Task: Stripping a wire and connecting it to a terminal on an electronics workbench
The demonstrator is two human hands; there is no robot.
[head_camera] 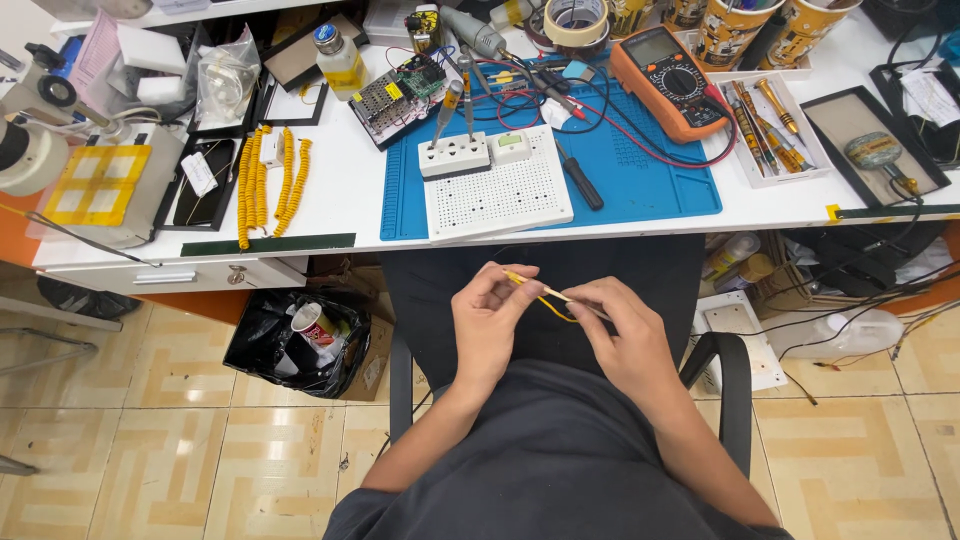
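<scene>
Fingers hide most of the thin yellow wire (545, 296), so its ends are hard to make out. I pinch it above my lap, left hand (487, 318) and right hand (620, 330) both closed on it.

White workbench (350, 200): blue mat (640, 180), orange multimeter (670, 80).

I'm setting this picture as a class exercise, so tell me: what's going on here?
A seated person holds a thin yellow wire over their lap, the left hand and right hand each pinching one part of it. In front is a white workbench with a blue mat, a white perforated board, an orange multimeter and strings of yellow beads. Nothing on the bench is being touched.
</scene>
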